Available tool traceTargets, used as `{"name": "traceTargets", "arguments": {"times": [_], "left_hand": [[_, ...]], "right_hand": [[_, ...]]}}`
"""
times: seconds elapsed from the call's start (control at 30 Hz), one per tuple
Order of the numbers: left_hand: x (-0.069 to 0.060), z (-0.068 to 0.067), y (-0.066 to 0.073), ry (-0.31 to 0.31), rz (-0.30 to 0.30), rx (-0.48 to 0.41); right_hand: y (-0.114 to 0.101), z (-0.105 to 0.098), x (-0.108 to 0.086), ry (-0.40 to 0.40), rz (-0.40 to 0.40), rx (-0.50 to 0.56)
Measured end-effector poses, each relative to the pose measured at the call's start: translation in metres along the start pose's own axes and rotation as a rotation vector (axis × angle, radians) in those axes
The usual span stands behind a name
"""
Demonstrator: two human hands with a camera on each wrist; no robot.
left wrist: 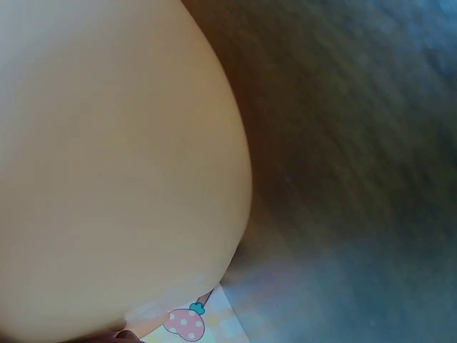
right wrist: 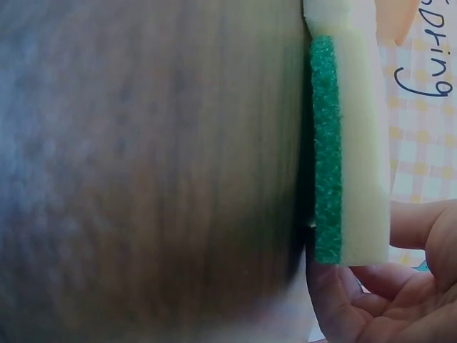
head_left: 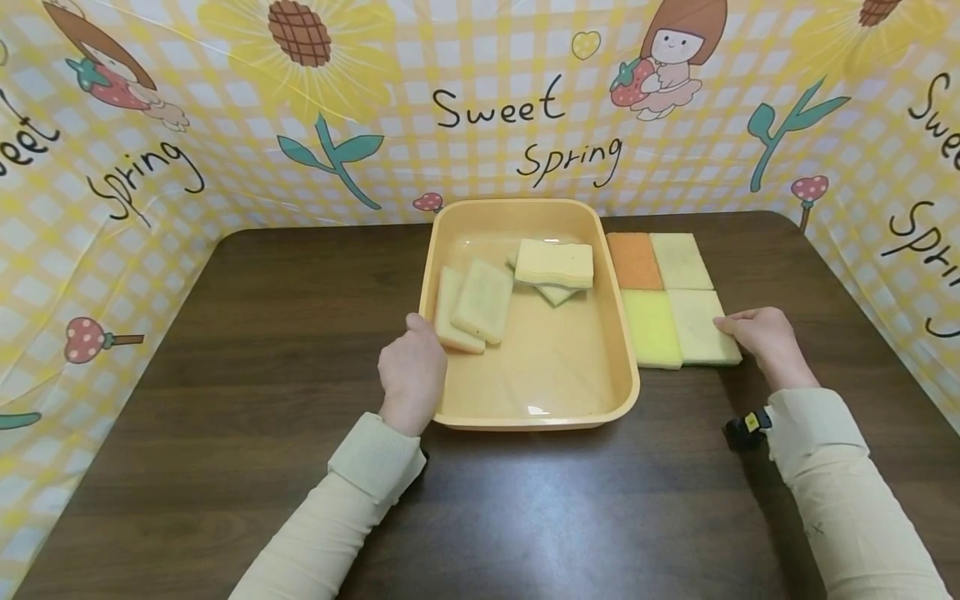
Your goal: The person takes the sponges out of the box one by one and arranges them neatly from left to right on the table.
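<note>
The right hand [head_left: 769, 343] pinches the near right corner of a pale cream scouring sponge [head_left: 703, 327]. In the right wrist view that sponge [right wrist: 364, 150] shows a green scrubbing layer, with fingers [right wrist: 335, 300] touching it from both faces. It lies at the front right of a block of sponges, beside a yellow sponge [head_left: 651, 328]. At the left wall of a yellow plastic basin [head_left: 534, 418], the left hand [head_left: 412, 375] grips the rim with curled fingers; its fingertips are hidden. A large blurred beige surface fills much of the left wrist view.
Inside the basin two pale sponges [head_left: 483, 302] overlap at the left, and a cream sponge [head_left: 553, 263] lies across another at the back right. An orange sponge [head_left: 634, 260] and a pale sponge [head_left: 681, 260] lie behind the yellow one. A patterned cloth [head_left: 495, 50] surrounds the dark table [head_left: 315, 283].
</note>
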State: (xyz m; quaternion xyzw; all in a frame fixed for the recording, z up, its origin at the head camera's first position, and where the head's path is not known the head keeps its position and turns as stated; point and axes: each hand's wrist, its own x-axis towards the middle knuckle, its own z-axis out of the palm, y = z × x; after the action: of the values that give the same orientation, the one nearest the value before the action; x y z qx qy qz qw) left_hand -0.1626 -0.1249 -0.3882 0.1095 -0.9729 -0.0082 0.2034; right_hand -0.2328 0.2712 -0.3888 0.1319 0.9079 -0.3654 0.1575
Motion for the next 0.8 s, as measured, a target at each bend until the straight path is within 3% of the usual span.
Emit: {"name": "traceTargets", "arguments": {"times": [0.33, 0.8], "left_hand": [[0.0004, -0.0004, 0.0004, -0.016, -0.006, -0.011], [0.0011, -0.0007, 0.0001, -0.042, -0.015, -0.028]], "right_hand": [[0.0024, 0.0013, 0.0019, 0.066, -0.037, -0.071], [0.0025, 0.0016, -0.0002, 0.050, -0.037, -0.048]]}}
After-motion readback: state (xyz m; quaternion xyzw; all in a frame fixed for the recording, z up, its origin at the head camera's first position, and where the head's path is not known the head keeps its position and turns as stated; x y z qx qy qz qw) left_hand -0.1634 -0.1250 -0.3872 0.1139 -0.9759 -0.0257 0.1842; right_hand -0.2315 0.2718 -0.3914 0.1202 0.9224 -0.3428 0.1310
